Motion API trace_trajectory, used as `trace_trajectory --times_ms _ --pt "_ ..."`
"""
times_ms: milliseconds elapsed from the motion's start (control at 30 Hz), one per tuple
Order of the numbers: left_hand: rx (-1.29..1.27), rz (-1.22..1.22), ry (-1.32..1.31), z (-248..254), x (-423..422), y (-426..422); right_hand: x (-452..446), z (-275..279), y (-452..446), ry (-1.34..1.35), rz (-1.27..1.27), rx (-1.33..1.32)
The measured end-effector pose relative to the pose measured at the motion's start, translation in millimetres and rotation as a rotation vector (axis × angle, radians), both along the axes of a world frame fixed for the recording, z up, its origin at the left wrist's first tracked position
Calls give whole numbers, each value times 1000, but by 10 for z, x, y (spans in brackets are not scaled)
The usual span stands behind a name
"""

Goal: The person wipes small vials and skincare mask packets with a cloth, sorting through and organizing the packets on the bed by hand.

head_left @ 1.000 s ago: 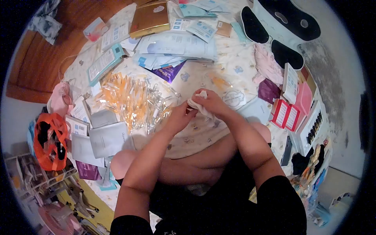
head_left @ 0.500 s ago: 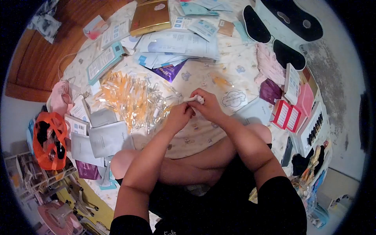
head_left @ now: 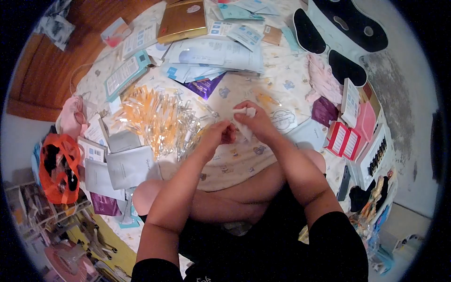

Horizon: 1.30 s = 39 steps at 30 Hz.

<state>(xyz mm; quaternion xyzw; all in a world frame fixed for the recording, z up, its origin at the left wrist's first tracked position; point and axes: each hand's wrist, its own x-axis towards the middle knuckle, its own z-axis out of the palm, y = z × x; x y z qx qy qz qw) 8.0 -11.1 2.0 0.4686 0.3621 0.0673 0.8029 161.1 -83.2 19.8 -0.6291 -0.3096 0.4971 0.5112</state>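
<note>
My right hand point(head_left: 257, 124) grips a crumpled white piece, perhaps tissue point(head_left: 244, 129); one end pokes out above the thumb and the rest hangs below the fingers. Just to its left, my left hand point(head_left: 217, 137) has its fingers curled in, and whatever they pinch is hidden. The two hands are slightly apart above the patterned sheet point(head_left: 230, 164). Beside my left hand spreads a heap of small clear and orange plastic-looking pieces point(head_left: 155, 117). A white oval label point(head_left: 283, 120) lies beyond my right wrist.
Flat white and blue packets point(head_left: 216, 51) and a gold box point(head_left: 182, 21) lie at the back. Silver pouches point(head_left: 130, 167) are at the left, near an orange bag point(head_left: 58, 169). Toward the right sit a red-and-white box point(head_left: 343, 140) and a pink container point(head_left: 365, 121).
My hands have moved slightly apart. The white piece, earlier bunched between both hands, now hangs longer from my right hand.
</note>
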Motion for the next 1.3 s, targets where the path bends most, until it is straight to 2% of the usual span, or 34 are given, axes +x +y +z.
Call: trace_trajectory --times_ms 33,100,133,167,200,267,433,500,567,633,700,767,900,967,1200,1300 --pt "-86 16 -6 -21 -7 18 -19 -31 5 1 3 -1" --pt "-173 32 -10 -10 -9 9 -67 -95 6 -263 24 164" --pt "71 -7 81 17 20 -18 -74 -96 1 -263 24 164" --pt "316 -45 171 46 43 -42 -76 -91 -5 -372 7 142" --pt "316 -45 170 77 44 -67 -82 -75 -10 -481 -10 121" --pt "738 -77 118 133 37 -115 -124 -39 -17 -459 -17 96" --pt "683 -97 184 120 23 -109 -72 -108 -12 -445 5 68" --pt "672 -111 227 -31 -10 -97 30 -286 -28 -921 68 110" --pt "931 -115 290 -295 -74 -50 146 -197 -43 -951 10 42" --pt "969 -113 307 -316 -83 -2 205 -171 -60 -981 -47 -24" --pt "1008 -113 323 -300 -94 16 232 -221 -76 -986 25 -138" --pt "1216 -203 364 -257 -123 -4 208 -316 -75 -1020 71 -170" --pt "1207 -288 536 -64 -94 -64 187 -458 -61 -1068 134 -181" --pt "1160 -296 716 47 -74 -87 148 -454 -67 -1115 138 -194" --pt "1162 -252 715 90 -89 -83 107 -387 -63 -1185 170 -210" --pt "1216 -206 611 191 -77 -80 102 -368 -55 -1151 188 -276"
